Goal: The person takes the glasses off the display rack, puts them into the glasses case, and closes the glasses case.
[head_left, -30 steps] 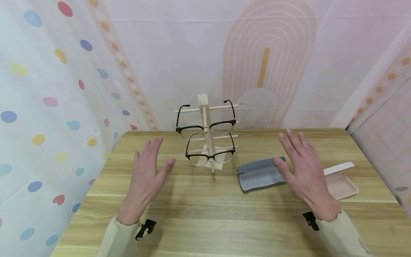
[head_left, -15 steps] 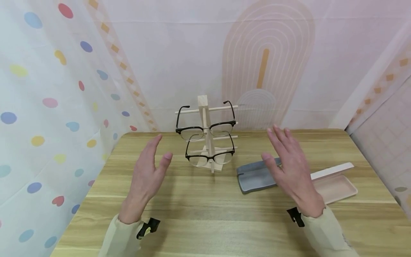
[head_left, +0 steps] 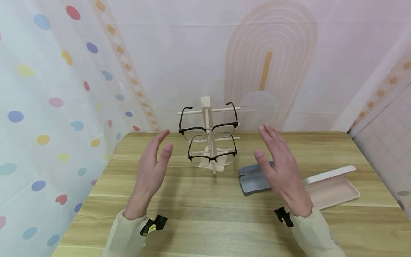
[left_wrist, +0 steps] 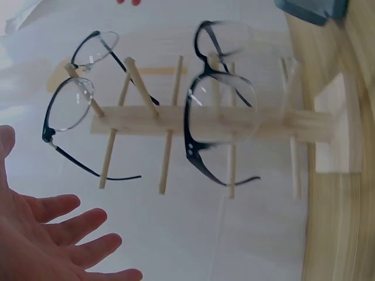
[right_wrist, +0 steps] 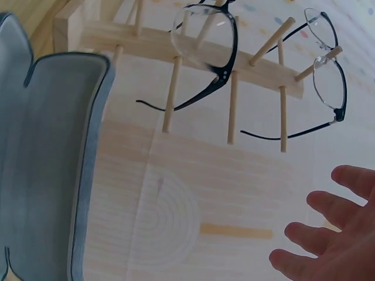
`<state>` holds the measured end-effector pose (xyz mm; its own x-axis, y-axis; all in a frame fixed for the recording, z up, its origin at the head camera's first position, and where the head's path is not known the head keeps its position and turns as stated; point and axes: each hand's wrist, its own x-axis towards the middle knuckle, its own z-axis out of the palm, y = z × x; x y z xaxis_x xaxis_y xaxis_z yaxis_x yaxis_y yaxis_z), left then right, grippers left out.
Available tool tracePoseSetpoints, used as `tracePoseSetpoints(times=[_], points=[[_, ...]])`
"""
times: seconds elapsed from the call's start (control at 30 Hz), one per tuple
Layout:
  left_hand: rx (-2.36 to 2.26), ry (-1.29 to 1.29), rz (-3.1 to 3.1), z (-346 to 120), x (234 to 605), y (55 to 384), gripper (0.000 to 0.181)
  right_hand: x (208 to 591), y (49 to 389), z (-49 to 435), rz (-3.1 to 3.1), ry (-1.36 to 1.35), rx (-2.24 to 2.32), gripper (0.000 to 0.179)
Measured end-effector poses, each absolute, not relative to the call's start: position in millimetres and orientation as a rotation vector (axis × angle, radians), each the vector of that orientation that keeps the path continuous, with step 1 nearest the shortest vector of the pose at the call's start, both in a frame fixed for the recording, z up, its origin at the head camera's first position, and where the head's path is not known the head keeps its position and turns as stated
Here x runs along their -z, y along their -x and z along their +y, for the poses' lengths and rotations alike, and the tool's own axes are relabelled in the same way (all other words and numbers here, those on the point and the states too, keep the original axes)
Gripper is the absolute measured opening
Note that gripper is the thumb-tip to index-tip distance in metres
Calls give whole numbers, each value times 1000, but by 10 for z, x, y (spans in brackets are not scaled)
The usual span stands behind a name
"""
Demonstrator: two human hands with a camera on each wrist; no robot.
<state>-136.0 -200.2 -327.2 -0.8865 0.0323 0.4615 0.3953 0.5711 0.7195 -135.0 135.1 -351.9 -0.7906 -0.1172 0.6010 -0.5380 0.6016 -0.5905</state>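
Note:
Two pairs of black half-rim glasses hang on a pale wooden display stand [head_left: 210, 142] at the middle of the table. The upper glasses [head_left: 208, 129] sit near the top of the post, the lower glasses [head_left: 212, 158] on pegs close to the base. To the left of the stand my left hand [head_left: 151, 173] is raised with fingers extended, holding nothing. My right hand [head_left: 280, 169] mirrors it on the other side, fingers straight and apart from the stand. It overlaps part of an opened grey glasses case [head_left: 253, 180] in the head view.
An opened glasses case [head_left: 334, 192] with a white lid and pale pink inside lies on the wooden table [head_left: 208, 221], right of my right hand. A patterned curtain [head_left: 179, 53] hangs behind the table and down the left side.
My right hand has moved left toward the stand, uncovering more of the pink case. The left hand has shifted slightly to the right. Glasses and cases stay where they were.

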Motion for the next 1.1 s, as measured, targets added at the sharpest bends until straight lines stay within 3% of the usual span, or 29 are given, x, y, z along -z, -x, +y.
tracePoseSetpoints(times=[0.47,1.1], points=[[1810,246,-2170,-1871,3086,1426,43,3360,1438,1170,-2212,-436,-1439,49],[2341,111,-1782,-1730,2992,1581,38,3216,1631,1025,-2131,-339,-1903,53]])
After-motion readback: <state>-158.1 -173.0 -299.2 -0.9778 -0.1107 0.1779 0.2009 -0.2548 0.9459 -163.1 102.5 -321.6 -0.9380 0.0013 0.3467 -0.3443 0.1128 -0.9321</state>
